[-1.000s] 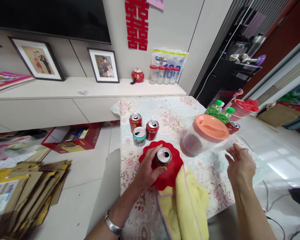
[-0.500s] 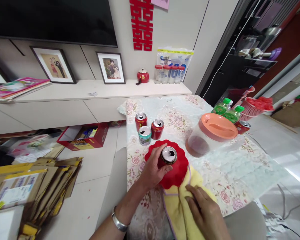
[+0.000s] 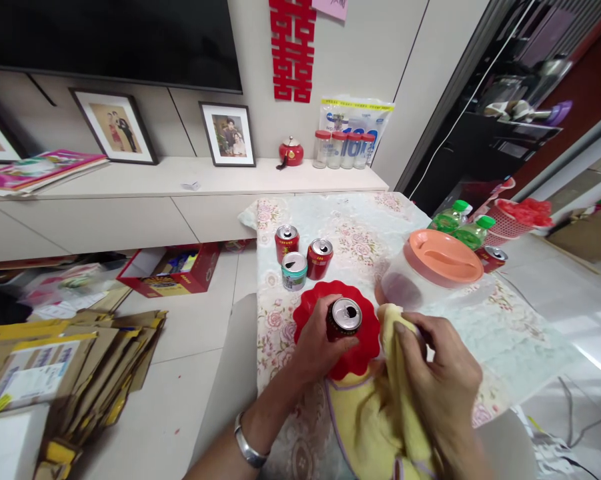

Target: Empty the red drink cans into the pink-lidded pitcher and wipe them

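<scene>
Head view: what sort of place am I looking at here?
Probably a home living room: a large dark screen on the wall, framed photos standing on a long white cabinet, and a table spread with a floral tablecloth.

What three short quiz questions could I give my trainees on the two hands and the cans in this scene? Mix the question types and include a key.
1. True or false: the left hand is empty.
2. The right hand holds: (a) a bottle; (b) a yellow cloth; (c) a picture frame.
3. How many cans stand clustered just beyond the red scalloped dish?

Key: 1 false, it grips an opened can; 2 b; 3 three.
</scene>
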